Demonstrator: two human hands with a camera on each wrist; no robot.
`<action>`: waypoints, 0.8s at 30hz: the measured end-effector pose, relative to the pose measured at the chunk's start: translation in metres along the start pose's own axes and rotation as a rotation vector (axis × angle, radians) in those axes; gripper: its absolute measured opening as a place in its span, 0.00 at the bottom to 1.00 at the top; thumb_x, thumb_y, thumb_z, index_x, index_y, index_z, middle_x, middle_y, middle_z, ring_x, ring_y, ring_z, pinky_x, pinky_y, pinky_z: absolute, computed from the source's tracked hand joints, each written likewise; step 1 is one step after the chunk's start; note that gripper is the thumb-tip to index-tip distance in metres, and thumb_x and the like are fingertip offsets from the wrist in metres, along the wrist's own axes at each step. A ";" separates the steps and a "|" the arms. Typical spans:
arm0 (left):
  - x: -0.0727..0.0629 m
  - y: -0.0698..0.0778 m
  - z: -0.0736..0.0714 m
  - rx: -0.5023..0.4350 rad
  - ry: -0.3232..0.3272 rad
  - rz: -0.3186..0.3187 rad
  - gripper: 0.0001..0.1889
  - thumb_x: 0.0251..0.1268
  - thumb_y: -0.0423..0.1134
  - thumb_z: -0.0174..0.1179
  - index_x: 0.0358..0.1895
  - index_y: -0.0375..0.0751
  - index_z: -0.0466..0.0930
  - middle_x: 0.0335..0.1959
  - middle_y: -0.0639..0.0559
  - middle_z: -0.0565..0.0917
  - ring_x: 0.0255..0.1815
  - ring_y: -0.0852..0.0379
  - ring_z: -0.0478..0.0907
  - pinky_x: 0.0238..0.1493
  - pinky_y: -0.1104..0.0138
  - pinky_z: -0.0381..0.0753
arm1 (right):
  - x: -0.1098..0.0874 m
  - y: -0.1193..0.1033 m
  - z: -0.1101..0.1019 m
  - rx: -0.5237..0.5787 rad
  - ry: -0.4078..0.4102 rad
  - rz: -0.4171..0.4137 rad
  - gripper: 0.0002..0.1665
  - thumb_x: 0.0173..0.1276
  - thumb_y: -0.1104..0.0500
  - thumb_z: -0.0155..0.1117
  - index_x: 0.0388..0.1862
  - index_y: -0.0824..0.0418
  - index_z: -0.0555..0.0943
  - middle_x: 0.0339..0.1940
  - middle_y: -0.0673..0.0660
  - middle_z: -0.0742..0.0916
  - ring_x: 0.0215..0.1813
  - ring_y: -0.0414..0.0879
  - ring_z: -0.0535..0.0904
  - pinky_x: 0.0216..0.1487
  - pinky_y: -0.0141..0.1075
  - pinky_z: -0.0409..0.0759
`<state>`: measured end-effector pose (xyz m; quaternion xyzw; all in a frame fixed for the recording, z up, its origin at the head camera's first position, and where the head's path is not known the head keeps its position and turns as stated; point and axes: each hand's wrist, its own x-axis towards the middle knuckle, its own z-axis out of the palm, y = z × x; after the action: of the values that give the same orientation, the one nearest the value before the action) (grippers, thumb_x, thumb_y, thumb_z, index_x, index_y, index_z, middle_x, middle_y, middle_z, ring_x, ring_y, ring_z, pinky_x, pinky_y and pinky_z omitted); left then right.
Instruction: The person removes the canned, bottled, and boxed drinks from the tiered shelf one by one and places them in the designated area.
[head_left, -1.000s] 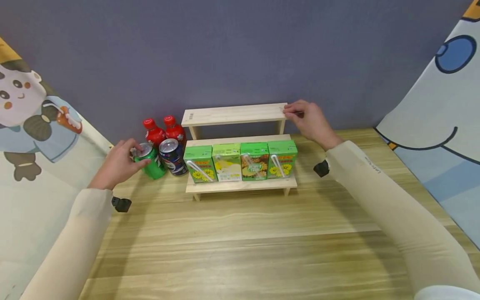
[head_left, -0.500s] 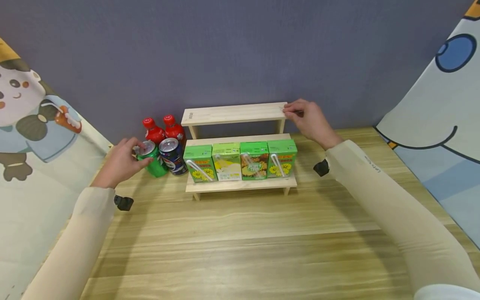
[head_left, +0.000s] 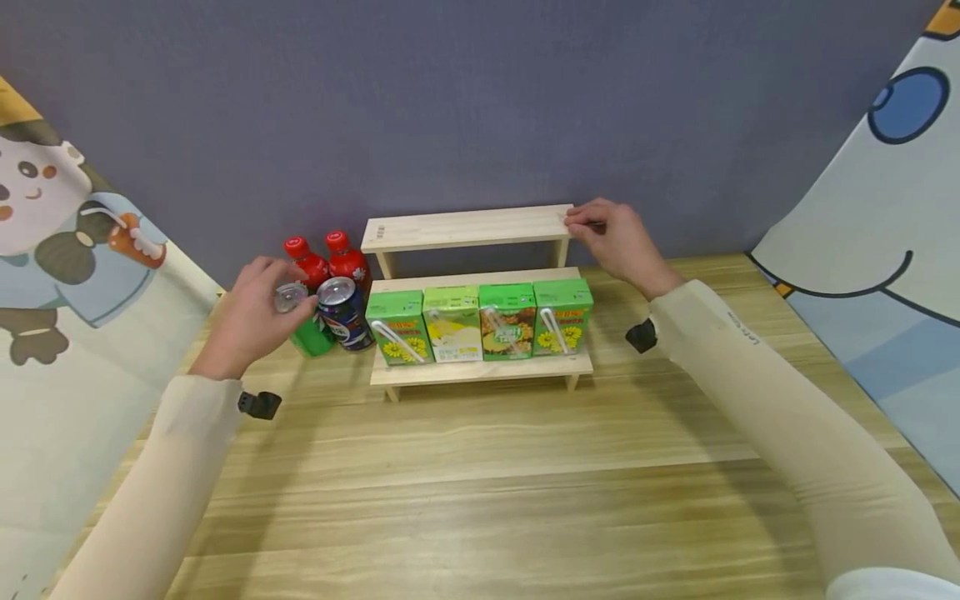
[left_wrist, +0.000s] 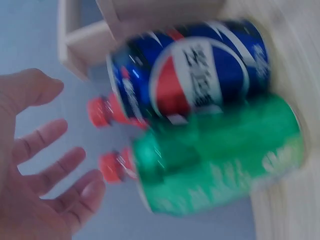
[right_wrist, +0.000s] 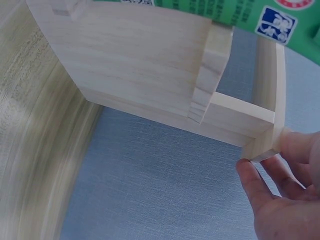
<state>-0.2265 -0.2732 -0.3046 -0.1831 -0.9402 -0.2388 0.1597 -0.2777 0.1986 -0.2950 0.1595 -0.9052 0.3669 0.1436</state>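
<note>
My left hand [head_left: 255, 317] hovers over a green soda can [head_left: 312, 340], its fingers loosely spread. The left wrist view shows this hand [left_wrist: 45, 165] apart from the can's top. Beside the green can stands a blue Pepsi can [left_wrist: 200, 75], with two red-capped bottles [head_left: 348, 260] behind the pair. At the other end, my right hand [head_left: 618, 242] pinches the right end of the upper board of a two-tier wooden shelf [head_left: 465, 228]. In the right wrist view, thumb and fingers [right_wrist: 252, 185] grip the board's corner.
Several juice boxes [head_left: 453, 329] with straws stand in a row on the lower tier. A grey-blue wall [head_left: 480, 108] rises right behind the shelf. Cartoon-printed panels [head_left: 885, 250] flank the wooden table [head_left: 480, 492].
My left hand has let go of the green can and lifted up and to the right. The can has shifted slightly right towards the Pepsi can. The right hand stays put.
</note>
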 end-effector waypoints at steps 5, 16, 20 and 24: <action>0.002 0.025 0.006 -0.074 0.003 0.190 0.12 0.58 0.34 0.64 0.43 0.35 0.76 0.47 0.46 0.74 0.45 0.47 0.71 0.44 0.53 0.72 | -0.001 0.000 0.000 -0.008 0.000 0.001 0.15 0.70 0.58 0.57 0.49 0.66 0.82 0.53 0.57 0.80 0.51 0.50 0.77 0.51 0.41 0.75; 0.007 0.068 0.020 -0.094 -0.166 0.418 0.16 0.56 0.40 0.68 0.46 0.43 0.76 0.53 0.51 0.74 0.55 0.54 0.70 0.54 0.55 0.71 | 0.000 -0.001 0.002 0.007 0.006 0.005 0.15 0.70 0.59 0.58 0.49 0.66 0.82 0.53 0.57 0.80 0.52 0.50 0.76 0.51 0.41 0.75; 0.007 0.069 0.024 -0.074 -0.184 0.419 0.15 0.57 0.39 0.67 0.46 0.44 0.76 0.52 0.52 0.75 0.54 0.53 0.70 0.53 0.55 0.70 | 0.000 -0.002 0.003 0.019 -0.003 0.007 0.15 0.70 0.59 0.58 0.50 0.65 0.82 0.54 0.57 0.80 0.53 0.50 0.76 0.51 0.41 0.75; 0.006 0.069 0.026 -0.076 -0.166 0.421 0.14 0.58 0.38 0.66 0.46 0.45 0.76 0.51 0.54 0.75 0.52 0.55 0.71 0.51 0.57 0.72 | 0.001 -0.003 0.004 0.011 -0.005 0.006 0.14 0.70 0.58 0.58 0.50 0.64 0.82 0.54 0.55 0.80 0.52 0.49 0.76 0.51 0.40 0.75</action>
<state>-0.2088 -0.2022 -0.2970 -0.4003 -0.8815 -0.2193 0.1211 -0.2778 0.1938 -0.2955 0.1587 -0.9038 0.3721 0.1394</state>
